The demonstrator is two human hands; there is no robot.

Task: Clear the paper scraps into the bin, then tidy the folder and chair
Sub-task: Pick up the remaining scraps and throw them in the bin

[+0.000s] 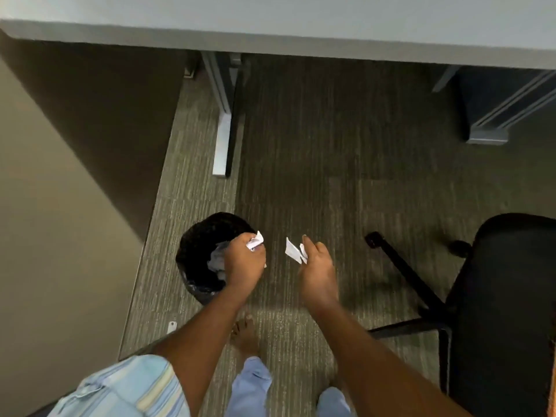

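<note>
A small round black bin (195, 254) with a dark liner stands on the carpet, with white paper lying inside it. My left hand (243, 263) hovers over the bin's right rim, shut on a crumpled white paper scrap (255, 240). My right hand (316, 266) is to the right of the bin, above the carpet, pinching flat white paper scraps (293, 251) between thumb and fingers. The black office chair (505, 296) stands at the right, its seat and star base visible. No folder is in view.
A grey desk (301, 28) spans the top, with a metal leg (222, 127) behind the bin and a dark cabinet (496, 106) at the right. A beige wall (60, 206) runs along the left. My bare foot (245, 334) rests on the carpet.
</note>
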